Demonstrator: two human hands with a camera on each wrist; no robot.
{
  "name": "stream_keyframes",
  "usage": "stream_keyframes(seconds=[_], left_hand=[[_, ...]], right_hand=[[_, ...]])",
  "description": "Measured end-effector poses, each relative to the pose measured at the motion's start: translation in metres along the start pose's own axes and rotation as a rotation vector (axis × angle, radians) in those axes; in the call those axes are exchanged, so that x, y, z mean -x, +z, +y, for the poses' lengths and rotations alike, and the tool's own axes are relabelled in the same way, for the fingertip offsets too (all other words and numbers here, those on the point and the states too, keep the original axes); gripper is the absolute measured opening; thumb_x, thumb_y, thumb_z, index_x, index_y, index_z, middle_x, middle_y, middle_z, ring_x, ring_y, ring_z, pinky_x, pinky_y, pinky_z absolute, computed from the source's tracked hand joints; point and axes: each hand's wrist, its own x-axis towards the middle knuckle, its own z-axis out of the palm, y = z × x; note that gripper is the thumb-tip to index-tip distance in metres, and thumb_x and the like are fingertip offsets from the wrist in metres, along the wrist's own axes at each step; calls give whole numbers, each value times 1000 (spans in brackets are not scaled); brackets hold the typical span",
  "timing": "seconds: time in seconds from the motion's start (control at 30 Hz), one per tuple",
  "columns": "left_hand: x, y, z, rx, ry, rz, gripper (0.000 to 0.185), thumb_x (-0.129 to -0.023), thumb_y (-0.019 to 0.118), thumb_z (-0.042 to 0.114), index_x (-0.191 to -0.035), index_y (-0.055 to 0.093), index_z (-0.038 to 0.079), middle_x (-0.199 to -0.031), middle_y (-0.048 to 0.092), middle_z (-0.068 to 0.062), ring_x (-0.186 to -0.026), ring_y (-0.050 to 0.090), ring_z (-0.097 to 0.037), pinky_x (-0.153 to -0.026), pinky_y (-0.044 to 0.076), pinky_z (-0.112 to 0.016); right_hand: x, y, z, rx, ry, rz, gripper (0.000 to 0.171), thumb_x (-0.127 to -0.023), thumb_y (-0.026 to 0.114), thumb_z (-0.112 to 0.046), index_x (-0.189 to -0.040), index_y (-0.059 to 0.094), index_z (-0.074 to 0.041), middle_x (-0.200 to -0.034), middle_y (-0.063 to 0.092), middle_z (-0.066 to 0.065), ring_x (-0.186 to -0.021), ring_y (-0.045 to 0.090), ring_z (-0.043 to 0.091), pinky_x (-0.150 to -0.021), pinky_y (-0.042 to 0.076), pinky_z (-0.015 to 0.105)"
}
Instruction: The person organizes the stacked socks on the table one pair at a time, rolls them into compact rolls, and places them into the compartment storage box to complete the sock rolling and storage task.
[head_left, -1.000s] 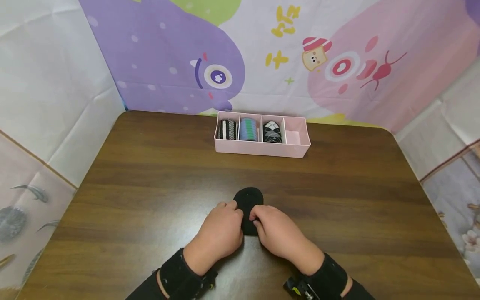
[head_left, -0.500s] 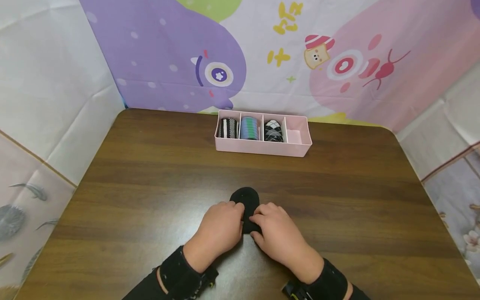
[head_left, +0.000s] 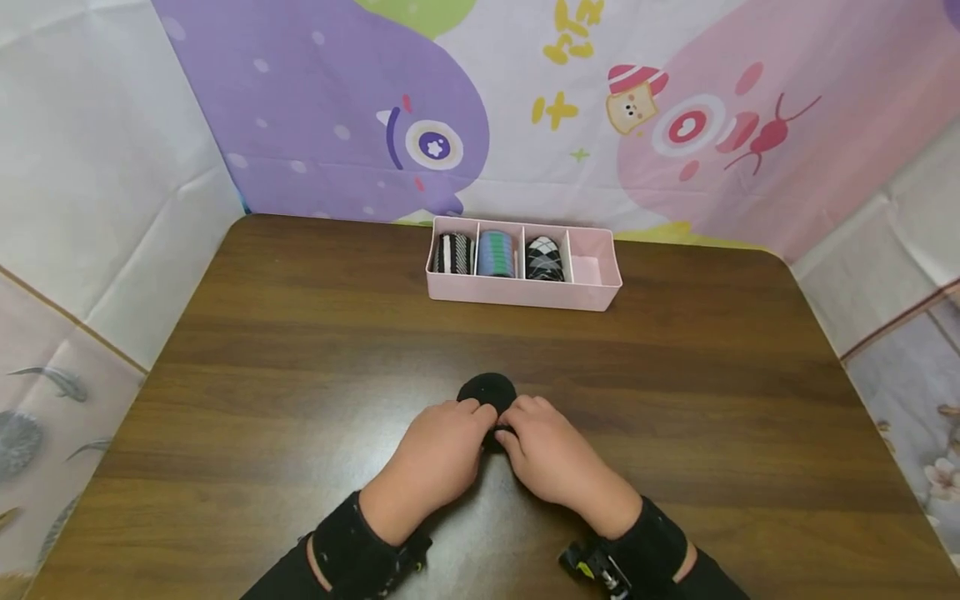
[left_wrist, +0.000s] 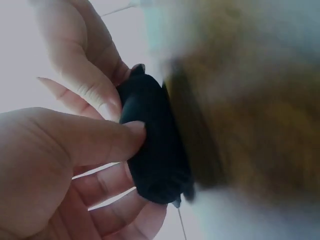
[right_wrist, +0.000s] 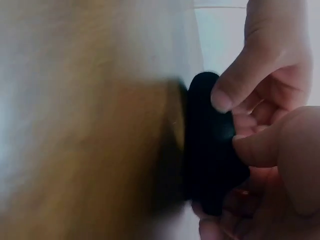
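Black sock (head_left: 487, 392) lower centre on table (head_left: 262, 400) | pinched by curled fingers of left hand (head_left: 438, 462) and right hand (head_left: 551, 462) | mostly rolled | tray (head_left: 517, 293) upper centre, three sections filled, rightmost vacant

Black wrist straps (head_left: 352, 546) and black sleeves, both hands bare.
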Motion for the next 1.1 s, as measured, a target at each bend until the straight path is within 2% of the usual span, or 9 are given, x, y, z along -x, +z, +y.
stream_keyframes(seconds=[0.2, 0.3, 0.37, 0.47, 0.6, 0.7, 0.8, 0.9, 1.1], left_hand=[[-5, 1, -8, 61, 7, -39, 22, -91, 71, 0, -109, 65, 11, -101, 66, -5, -94, 62, -26, -87, 53, -40], [-8, -1, -10, 97, -8, -74, 22, -91, 70, 0, -109, 65, 11, -102, 65, -6, -95, 62, -27, -89, 53, -42], [-10, -2, -11, 118, -28, -87, 21, -91, 68, -1, -108, 66, 13, -102, 65, -6, -96, 62, -27, -89, 53, -42], [-12, -2, -12, 141, -69, -83, 17, -94, 65, 0, -103, 66, 14, -97, 64, -5, -92, 63, -27, -83, 54, -41], [-12, -3, -11, 136, -130, -43, 6, -99, 66, 7, -102, 66, 13, -92, 59, -5, -85, 62, -27, -69, 54, -39], [-10, -5, -10, 118, -147, -6, 9, -97, 72, 13, -104, 66, 11, -92, 58, -4, -84, 62, -26, -66, 54, -38], [-10, -5, -10, 118, -131, 14, 18, -92, 78, 12, -106, 66, 10, -94, 59, -5, -87, 63, -26, -73, 56, -39], [-11, -5, -11, 138, -116, 6, 19, -89, 78, 6, -104, 67, 10, -96, 61, -5, -92, 64, -26, -81, 56, -39], [-14, -3, -12, 128, -115, -15, 14, -90, 72, 1, -97, 70, 12, -95, 69, -4, -94, 66, -27, -86, 55, -39]], right_hand=[[-6, -2, -5, 0, 44, -8, 15, -105, 60, -18, -107, 69, -6, -102, 60, 4, -96, 55, 23, -87, 49, 41], [-3, -2, -6, 31, 30, 52, 15, -101, 68, -19, -111, 69, -7, -106, 64, 4, -104, 59, 26, -95, 49, 44], [-1, -2, -6, 71, 8, 111, 21, -95, 76, -19, -112, 69, -9, -109, 65, 4, -110, 60, 27, -98, 48, 46], [2, 0, -7, 163, -25, 176, 29, -87, 84, -17, -112, 71, -11, -112, 66, 4, -114, 60, 28, -98, 49, 48], [1, 0, -10, 243, -11, 174, 30, -86, 84, -15, -113, 74, -7, -111, 67, 6, -109, 62, 28, -94, 52, 46], [-2, -1, -10, 227, 42, 137, 29, -88, 82, -15, -114, 74, -5, -109, 68, 8, -105, 63, 28, -92, 54, 44], [-5, -3, -10, 163, 87, 108, 26, -90, 79, -14, -113, 73, -4, -108, 68, 9, -103, 64, 28, -91, 55, 43], [-6, -3, -8, 114, 106, 95, 23, -91, 78, -13, -112, 73, -4, -109, 68, 9, -104, 66, 28, -93, 54, 44], [-6, -4, -3, 80, 96, 86, 21, -93, 76, -15, -112, 73, -4, -112, 69, 9, -110, 65, 30, -98, 51, 47]])
